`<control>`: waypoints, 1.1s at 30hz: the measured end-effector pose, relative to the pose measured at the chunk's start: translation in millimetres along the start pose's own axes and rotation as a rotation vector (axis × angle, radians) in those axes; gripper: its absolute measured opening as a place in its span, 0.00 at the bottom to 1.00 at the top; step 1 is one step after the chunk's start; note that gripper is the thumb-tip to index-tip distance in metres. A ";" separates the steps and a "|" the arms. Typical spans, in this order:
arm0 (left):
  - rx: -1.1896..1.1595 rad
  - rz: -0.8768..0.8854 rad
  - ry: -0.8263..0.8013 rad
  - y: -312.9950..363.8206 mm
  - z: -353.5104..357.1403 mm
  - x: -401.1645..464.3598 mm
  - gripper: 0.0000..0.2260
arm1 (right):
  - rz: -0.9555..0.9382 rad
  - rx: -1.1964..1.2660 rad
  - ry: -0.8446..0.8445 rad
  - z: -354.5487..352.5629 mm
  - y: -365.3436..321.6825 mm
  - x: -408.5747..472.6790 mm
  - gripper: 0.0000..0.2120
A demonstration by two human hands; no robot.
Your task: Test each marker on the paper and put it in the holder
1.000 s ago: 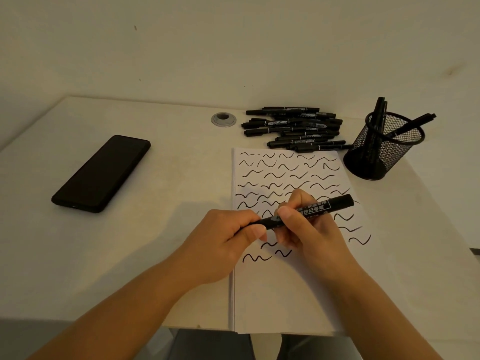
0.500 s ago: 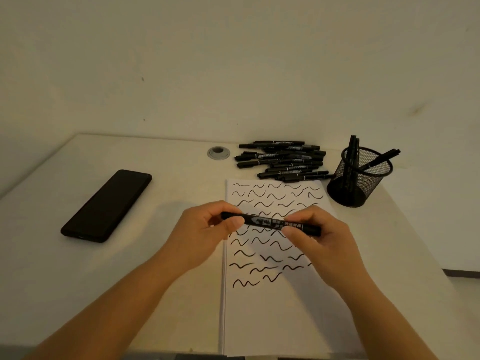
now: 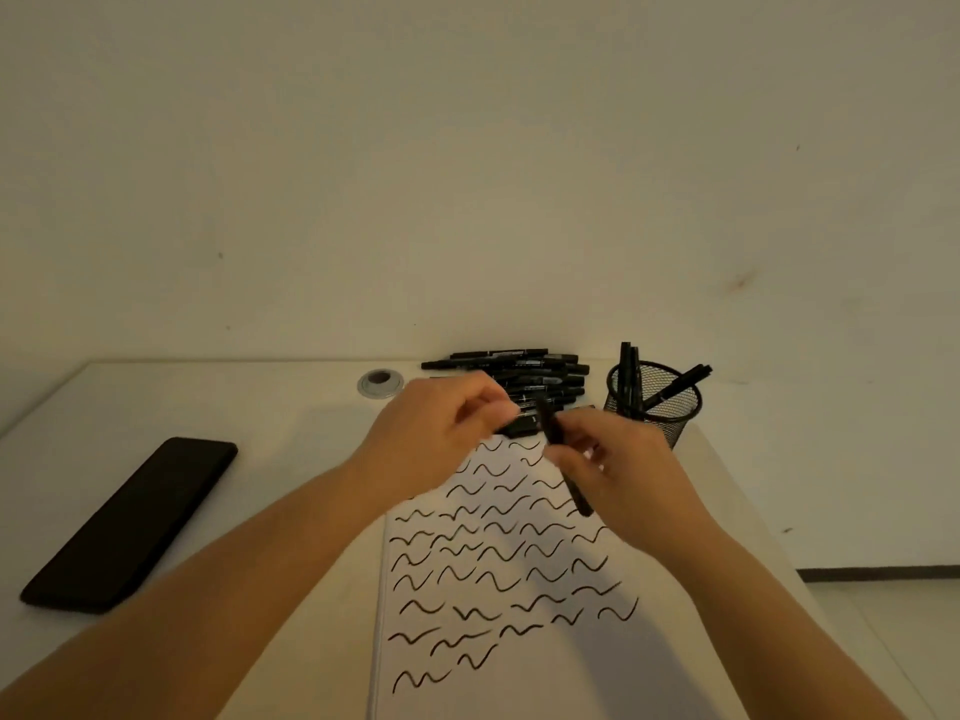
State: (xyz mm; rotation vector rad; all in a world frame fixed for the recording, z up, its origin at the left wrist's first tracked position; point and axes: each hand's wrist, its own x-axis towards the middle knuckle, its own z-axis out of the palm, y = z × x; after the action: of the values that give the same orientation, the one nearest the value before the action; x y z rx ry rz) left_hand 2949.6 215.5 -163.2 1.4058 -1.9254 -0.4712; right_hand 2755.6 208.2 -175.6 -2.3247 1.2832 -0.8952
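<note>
My right hand grips a black marker that stands steeply tilted over the top of the white paper. My left hand pinches a short black marker piece just left of that marker; blur hides whether it is a cap or another marker's end. Rows of black squiggles cover the paper. The black mesh holder stands at the back right, just beyond my right hand, with three markers in it. A pile of black markers lies behind my hands.
A black phone lies on the left of the white table. A round grey cable grommet sits at the back edge, near the wall. The table's right edge runs just past the holder.
Both hands have moved away from me toward the pile and holder. The marker, held level by both hands before, now tilts steeply in my right hand alone. My head has tipped up.
</note>
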 end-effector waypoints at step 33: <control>0.647 -0.221 -0.106 -160.9 35.7 143.0 0.10 | 0.227 -0.036 0.463 -32.3 77.1 45.3 0.30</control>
State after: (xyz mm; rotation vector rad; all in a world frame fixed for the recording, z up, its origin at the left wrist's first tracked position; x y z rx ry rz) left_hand 3009.1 22.6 -246.4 2.0476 -2.1189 -0.0046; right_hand 2703.2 128.9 -178.4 -2.0053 1.7114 -1.3891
